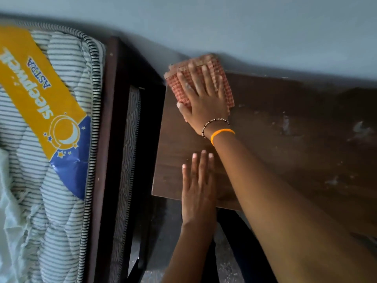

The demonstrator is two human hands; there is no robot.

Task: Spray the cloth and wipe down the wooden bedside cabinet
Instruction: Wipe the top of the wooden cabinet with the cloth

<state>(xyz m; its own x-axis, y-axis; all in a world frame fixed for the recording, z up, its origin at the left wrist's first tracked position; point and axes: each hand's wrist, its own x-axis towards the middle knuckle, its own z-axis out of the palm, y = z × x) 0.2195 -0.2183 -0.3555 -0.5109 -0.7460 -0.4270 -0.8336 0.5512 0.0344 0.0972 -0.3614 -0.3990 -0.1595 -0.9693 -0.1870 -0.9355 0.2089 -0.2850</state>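
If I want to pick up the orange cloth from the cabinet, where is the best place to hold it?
Probably the loose corner of the orange cloth, coming from the bed side. It lies flat on the cabinet top under the right hand, while that corner sticks out past the fingers and is uncovered.

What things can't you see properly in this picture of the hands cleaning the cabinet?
- Spray bottle: nowhere in the head view.
- Cloth: its middle is hidden under the right hand, and its far edge is blurred.
- Cabinet top: its right part is cut off by the frame edge, its near part covered by the right arm.
- Cabinet front: out of sight below the left hand.
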